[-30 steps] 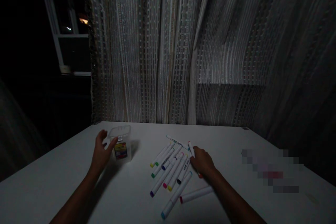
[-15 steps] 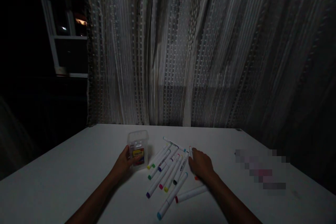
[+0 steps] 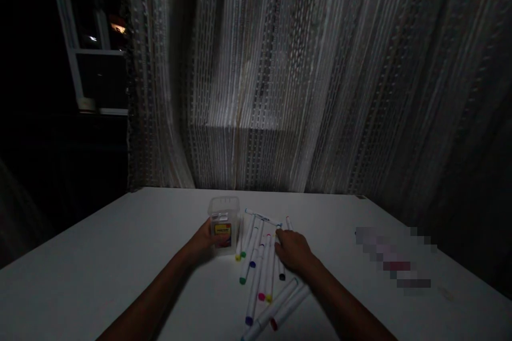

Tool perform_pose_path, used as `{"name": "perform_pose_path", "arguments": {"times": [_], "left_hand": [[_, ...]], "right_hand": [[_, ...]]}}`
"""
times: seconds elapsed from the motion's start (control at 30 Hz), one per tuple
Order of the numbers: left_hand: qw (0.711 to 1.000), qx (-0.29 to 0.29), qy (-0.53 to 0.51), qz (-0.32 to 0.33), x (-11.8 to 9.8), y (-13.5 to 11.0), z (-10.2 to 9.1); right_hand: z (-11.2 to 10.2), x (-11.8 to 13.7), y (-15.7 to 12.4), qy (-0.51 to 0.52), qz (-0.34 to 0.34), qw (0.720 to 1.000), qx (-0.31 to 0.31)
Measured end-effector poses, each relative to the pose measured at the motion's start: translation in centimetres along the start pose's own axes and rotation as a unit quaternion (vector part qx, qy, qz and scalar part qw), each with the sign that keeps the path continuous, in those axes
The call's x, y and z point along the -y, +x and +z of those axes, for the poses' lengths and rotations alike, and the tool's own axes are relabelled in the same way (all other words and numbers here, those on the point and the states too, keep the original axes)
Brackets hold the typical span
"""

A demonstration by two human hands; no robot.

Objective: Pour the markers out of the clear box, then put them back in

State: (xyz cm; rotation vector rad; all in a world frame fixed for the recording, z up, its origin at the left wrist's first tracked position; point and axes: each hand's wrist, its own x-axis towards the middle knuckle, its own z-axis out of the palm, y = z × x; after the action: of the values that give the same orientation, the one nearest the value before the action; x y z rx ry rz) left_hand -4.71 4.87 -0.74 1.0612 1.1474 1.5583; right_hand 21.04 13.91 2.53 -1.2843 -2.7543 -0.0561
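A clear plastic box point(image 3: 224, 222) with a yellow label stands upright on the white table point(image 3: 120, 256). My left hand point(image 3: 208, 241) is wrapped round its lower side. Several white markers point(image 3: 258, 261) with coloured caps lie bunched side by side just right of the box. My right hand point(image 3: 292, 250) rests palm down on the right edge of the bunch, fingers curled onto the markers and pressing against them. Two more markers point(image 3: 280, 303) lie under my right forearm, near the front.
A pale patterned curtain point(image 3: 300, 74) hangs right behind the table's far edge. A dark window with a white frame point(image 3: 76, 53) is at the left. A blurred patch point(image 3: 394, 256) lies on the table to the right. The room is dim.
My left hand took hold of the box and slid it right, up against the markers. My right hand pushed the markers left into a tighter bunch.
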Motion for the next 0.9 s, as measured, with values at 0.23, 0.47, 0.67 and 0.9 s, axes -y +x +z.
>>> {"name": "perform_pose_path", "arguments": {"times": [0.23, 0.47, 0.67, 0.9], "left_hand": [[0.998, 0.051, 0.043, -0.003, 0.3, -0.1, -0.9], [0.994, 0.033, 0.103, 0.0, 0.8, -0.4, -1.4], [0.994, 0.042, 0.101, 0.0, 0.5, -0.4, -1.3], [0.995, 0.039, 0.087, 0.002, 0.3, -0.4, -1.3]], "right_hand": [[0.4, -0.1, 0.6, 0.049, 0.055, 0.997, -0.034], [0.5, -1.2, 0.5, 0.144, 0.023, 0.988, -0.05], [-1.6, 0.4, -1.5, 0.217, -0.077, 0.973, 0.026], [0.0, 3.4, -5.6, 0.118, -0.274, 0.943, 0.145]]}}
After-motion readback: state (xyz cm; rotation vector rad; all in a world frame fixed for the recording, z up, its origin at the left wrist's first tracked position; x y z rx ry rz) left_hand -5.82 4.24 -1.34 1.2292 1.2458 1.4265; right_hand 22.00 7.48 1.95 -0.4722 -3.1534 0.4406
